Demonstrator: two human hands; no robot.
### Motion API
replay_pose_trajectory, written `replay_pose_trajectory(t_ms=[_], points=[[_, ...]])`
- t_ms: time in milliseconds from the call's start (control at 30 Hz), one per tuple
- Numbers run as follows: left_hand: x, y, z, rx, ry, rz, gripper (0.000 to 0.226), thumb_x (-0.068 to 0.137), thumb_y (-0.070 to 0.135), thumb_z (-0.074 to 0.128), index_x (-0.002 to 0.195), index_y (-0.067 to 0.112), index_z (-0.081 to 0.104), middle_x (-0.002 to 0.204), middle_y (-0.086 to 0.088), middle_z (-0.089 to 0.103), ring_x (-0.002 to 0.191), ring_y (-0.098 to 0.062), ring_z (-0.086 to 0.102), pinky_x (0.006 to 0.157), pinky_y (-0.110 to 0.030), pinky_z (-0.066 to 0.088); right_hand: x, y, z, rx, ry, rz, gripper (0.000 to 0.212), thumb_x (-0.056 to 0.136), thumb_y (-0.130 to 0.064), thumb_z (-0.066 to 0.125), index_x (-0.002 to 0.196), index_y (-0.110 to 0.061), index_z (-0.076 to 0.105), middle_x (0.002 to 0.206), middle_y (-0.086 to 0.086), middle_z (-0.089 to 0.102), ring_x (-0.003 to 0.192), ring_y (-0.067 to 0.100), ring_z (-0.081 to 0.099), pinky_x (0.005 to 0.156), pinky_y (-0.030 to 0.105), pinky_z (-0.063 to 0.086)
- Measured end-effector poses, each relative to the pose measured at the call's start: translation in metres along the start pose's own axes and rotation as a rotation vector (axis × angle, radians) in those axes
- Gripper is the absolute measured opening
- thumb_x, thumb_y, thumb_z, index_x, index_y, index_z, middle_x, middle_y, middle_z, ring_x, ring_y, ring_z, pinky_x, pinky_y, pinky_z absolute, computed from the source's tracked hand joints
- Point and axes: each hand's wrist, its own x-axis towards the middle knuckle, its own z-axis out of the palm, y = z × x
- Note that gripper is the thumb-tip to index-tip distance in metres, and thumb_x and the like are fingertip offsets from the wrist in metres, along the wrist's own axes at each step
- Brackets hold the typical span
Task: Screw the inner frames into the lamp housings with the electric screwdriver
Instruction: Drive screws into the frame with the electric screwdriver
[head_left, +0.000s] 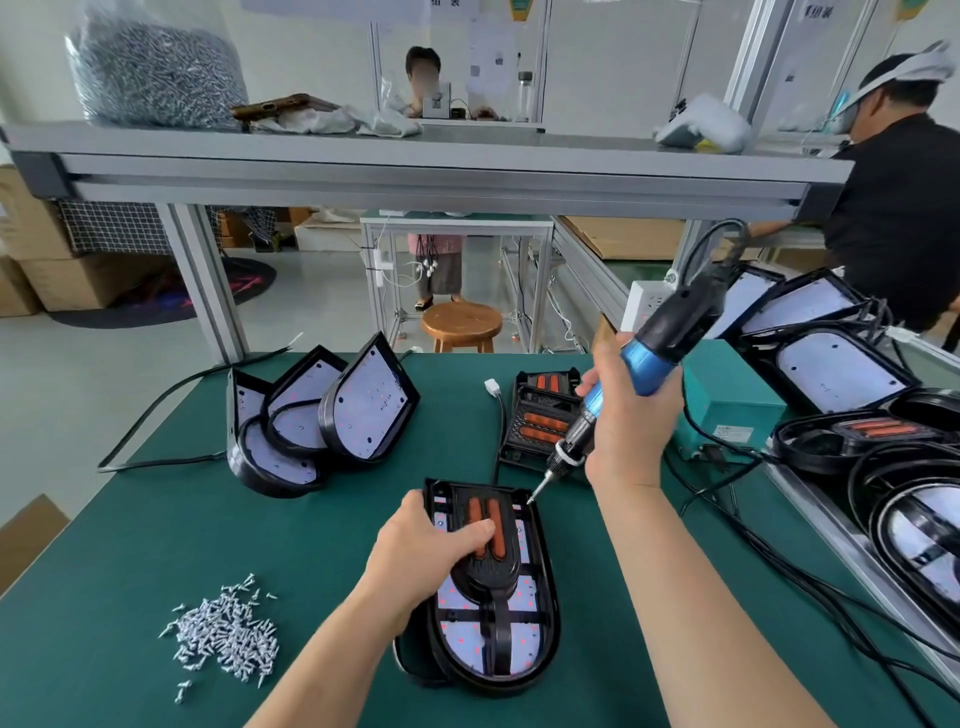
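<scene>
Green matting covers the bench (156, 545). Near and centre on it lies a black lamp housing (549, 608), its rounded end nearest and its white LED board showing. A black inner frame (488, 571) with two orange strips sits inside it. The left hand (431, 551) lies across the housing's left rim, its fingers stretched flat and pressing on the frame beside the strips. The right hand (631, 421) is wrapped round the blue-and-black electric screwdriver (649, 358), which tilts down to the left. Its bit tip is at the housing's far right corner, and a black cable leaves its top end.

A loose heap of silver screws (228, 634) lies near left, well apart from the housing. Far left, several housings (332, 415) lean stacked against one another. Just beyond the screwdriver lies another frame with orange strips (537, 415). To the right stands a teal box (727, 395) with a small label too fine to read. More housings (831, 364) and cables crowd the right edge.

On the upper shelf (415, 171) sits a clear bag of screws (156, 73). Paper signs hang above it, their writing too blurred to read. A wooden stool (461, 322) stands beyond the bench, and a person in black (893, 208) works at far right.
</scene>
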Motion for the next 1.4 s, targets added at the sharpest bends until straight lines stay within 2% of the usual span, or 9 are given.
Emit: replay_pose_trajectory(t_ms=[67,267,433,567,800,900,1033,1200,1400], points=[[0.001,-0.002,-0.001,0.0,-0.015,0.006,0.063,0.055,0.055,0.081,0.104,0.021,0.061,0.102,0.003,0.073,0.098,-0.02,0.07,0.094,-0.045,0.055,-0.001,0.006,0.004,-0.011,-0.028,0.008,0.019,0.085,-0.014,0.072,0.098,-0.017,0.059,0.063,0.0,0.057,0.054,0.015,0.054,0.056,0.025,0.05],[0.009,-0.006,-0.007,0.134,-0.033,0.01,0.056,0.074,0.057,0.081,0.107,0.019,0.056,0.104,0.002,0.072,0.099,-0.02,0.068,0.094,-0.045,0.054,-0.005,0.015,0.011,-0.043,-0.075,0.018,0.023,0.081,-0.019,0.071,0.1,-0.016,0.059,0.066,0.001,0.058,0.052,0.011,0.055,0.054,0.021,0.05],[0.011,-0.008,-0.005,0.152,-0.03,0.001,0.056,0.076,0.058,0.08,0.106,0.019,0.053,0.104,0.002,0.07,0.098,-0.021,0.067,0.094,-0.047,0.054,-0.004,0.019,0.014,-0.096,-0.115,-0.002,0.023,0.08,-0.021,0.071,0.099,-0.019,0.06,0.068,0.004,0.059,0.052,0.011,0.055,0.053,0.02,0.049],[0.011,-0.008,-0.004,0.168,-0.025,0.002,0.058,0.077,0.058,0.079,0.108,0.017,0.052,0.105,0.0,0.069,0.1,-0.024,0.067,0.094,-0.046,0.053,-0.004,0.024,0.014,-0.125,-0.139,-0.013,0.024,0.079,-0.023,0.072,0.1,-0.019,0.06,0.063,-0.003,0.06,0.052,0.01,0.056,0.053,0.02,0.049],[0.01,-0.006,-0.003,0.171,-0.014,0.004,0.059,0.079,0.057,0.078,0.11,0.015,0.052,0.108,-0.001,0.068,0.103,-0.025,0.066,0.095,-0.047,0.053,-0.005,0.03,0.019,-0.135,-0.196,0.012,0.032,0.072,-0.033,0.073,0.1,-0.021,0.062,0.068,-0.003,0.061,0.054,0.013,0.057,0.056,0.025,0.051],[0.01,-0.006,-0.003,0.189,-0.005,0.003,0.059,0.079,0.059,0.076,0.11,0.015,0.051,0.106,-0.002,0.068,0.101,-0.025,0.066,0.095,-0.048,0.053,-0.004,0.032,0.022,-0.152,-0.257,0.014,0.033,0.072,-0.032,0.073,0.1,-0.019,0.06,0.065,-0.007,0.062,0.054,0.012,0.059,0.056,0.025,0.051],[0.008,-0.005,-0.003,0.194,0.001,0.001,0.059,0.079,0.06,0.076,0.108,0.015,0.051,0.105,-0.001,0.068,0.1,-0.025,0.066,0.094,-0.048,0.053,-0.007,0.033,0.024,-0.199,-0.299,-0.001,0.03,0.071,-0.033,0.072,0.096,-0.022,0.06,0.066,-0.003,0.061,0.055,0.016,0.058,0.055,0.028,0.051],[0.005,-0.002,-0.004,0.212,0.018,0.015,0.058,0.079,0.061,0.075,0.105,0.015,0.051,0.101,0.0,0.068,0.097,-0.024,0.065,0.092,-0.047,0.054,-0.009,0.034,0.026,-0.224,-0.289,-0.031,0.024,0.071,-0.03,0.07,0.091,-0.026,0.059,0.064,-0.001,0.058,0.055,0.018,0.055,0.053,0.027,0.049],[0.003,-0.002,-0.004,0.189,-0.001,0.007,0.059,0.079,0.061,0.075,0.106,0.014,0.051,0.101,-0.002,0.069,0.097,-0.025,0.067,0.092,-0.048,0.054,-0.002,0.035,0.024,-0.225,-0.269,0.014,0.025,0.073,-0.018,0.068,0.096,-0.018,0.057,0.063,-0.007,0.061,0.052,0.012,0.057,0.054,0.025,0.049]])
